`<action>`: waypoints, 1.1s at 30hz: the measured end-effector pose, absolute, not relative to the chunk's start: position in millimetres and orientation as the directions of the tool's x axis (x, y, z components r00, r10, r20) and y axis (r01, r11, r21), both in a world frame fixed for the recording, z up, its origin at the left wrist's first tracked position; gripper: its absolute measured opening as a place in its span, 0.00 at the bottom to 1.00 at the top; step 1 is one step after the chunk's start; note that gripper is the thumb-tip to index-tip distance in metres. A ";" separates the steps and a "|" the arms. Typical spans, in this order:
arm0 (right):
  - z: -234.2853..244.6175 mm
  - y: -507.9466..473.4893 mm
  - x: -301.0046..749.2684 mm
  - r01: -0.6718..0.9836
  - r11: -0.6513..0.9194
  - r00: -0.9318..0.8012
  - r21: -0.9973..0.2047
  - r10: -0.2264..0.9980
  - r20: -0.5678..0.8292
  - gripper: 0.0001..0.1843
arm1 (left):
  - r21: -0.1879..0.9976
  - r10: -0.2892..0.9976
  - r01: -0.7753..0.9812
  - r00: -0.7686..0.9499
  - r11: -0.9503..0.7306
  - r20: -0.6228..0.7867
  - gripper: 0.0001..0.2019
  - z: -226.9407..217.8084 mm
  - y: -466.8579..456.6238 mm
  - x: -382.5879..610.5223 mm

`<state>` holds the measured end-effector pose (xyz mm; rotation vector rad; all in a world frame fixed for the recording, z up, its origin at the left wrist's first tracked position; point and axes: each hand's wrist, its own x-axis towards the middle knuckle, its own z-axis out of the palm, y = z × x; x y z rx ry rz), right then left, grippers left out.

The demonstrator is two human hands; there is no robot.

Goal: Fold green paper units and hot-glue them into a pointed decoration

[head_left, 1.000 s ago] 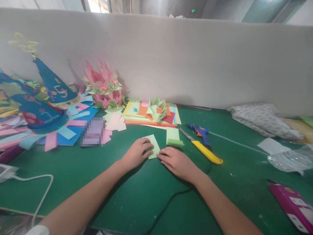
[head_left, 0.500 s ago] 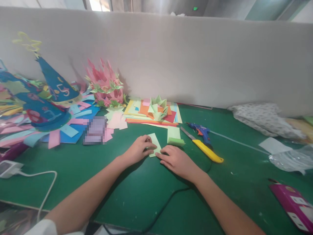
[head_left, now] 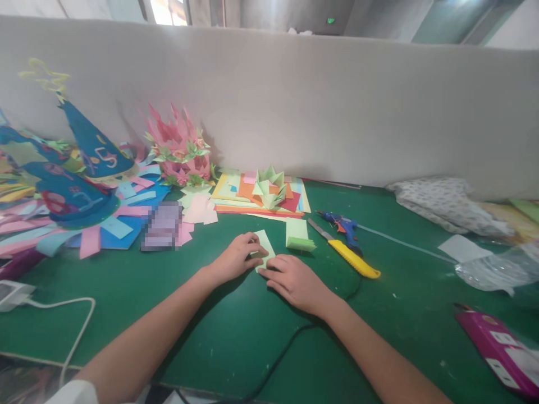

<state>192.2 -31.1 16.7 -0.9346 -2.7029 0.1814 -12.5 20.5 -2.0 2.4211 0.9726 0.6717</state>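
Observation:
A small light-green paper slip (head_left: 265, 243) lies on the green table (head_left: 210, 314) in front of me. My left hand (head_left: 234, 259) rests on its left side, fingers curled and pressing the paper down. My right hand (head_left: 295, 281) lies flat beside it, fingertips touching the slip's lower right edge. Just to the right sits a short stack of green paper pieces (head_left: 299, 234).
A yellow utility knife (head_left: 347, 257) and a blue glue gun (head_left: 345, 226) lie to the right. Coloured paper sheets with a folded green paper flower (head_left: 269, 189), a pink paper flower (head_left: 179, 148) and blue cone hats (head_left: 90, 140) stand behind. A magenta box (head_left: 499, 350) sits at the right edge.
My right hand has slid a little leftwards, closer to the slip's lower edge. The left hand has stayed on the paper.

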 end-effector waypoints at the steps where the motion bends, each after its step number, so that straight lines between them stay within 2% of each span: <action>1: 17.1 -31.1 197.1 0.603 0.768 -0.734 -0.215 0.640 0.225 0.16 | 0.560 0.729 0.515 0.632 -0.649 0.264 0.09 -1.1 20.2 -12.2; 9: 22.5 -35.1 236.1 0.722 0.666 -0.592 -0.187 0.736 0.328 0.15 | 0.558 0.728 0.524 0.645 -0.643 0.232 0.09 -0.8 22.0 -12.9; 15: 28.3 -26.7 268.6 0.822 0.521 -0.334 -0.231 0.769 0.546 0.13 | 0.566 0.716 0.509 0.660 -0.649 0.227 0.08 2.1 16.6 -12.8; 21: 17.1 -26.2 267.9 0.809 0.531 -0.366 -0.253 0.792 0.489 0.12 | 0.557 0.686 0.469 0.673 -0.685 0.276 0.07 3.7 9.6 -9.0; 23: 16.6 -28.4 256.6 0.763 0.597 -0.459 -0.248 0.771 0.442 0.12 | 0.540 0.675 0.469 0.681 -0.699 0.283 0.07 2.8 8.6 -7.9; 27: 19.0 -30.2 234.2 0.682 0.702 -0.647 -0.205 0.709 0.281 0.18 | 0.503 0.674 0.491 0.678 -0.711 0.292 0.07 3.4 6.2 -6.3; 30: 19.2 -27.5 230.0 0.702 0.681 -0.639 -0.210 0.732 0.238 0.18 | 0.497 0.686 0.510 0.672 -0.702 0.279 0.05 5.5 4.2 -5.9; 33: 19.0 -23.9 237.8 0.753 0.625 -0.577 -0.204 0.777 0.251 0.15 | 0.504 0.695 0.519 0.669 -0.690 0.263 0.08 6.9 3.3 -5.9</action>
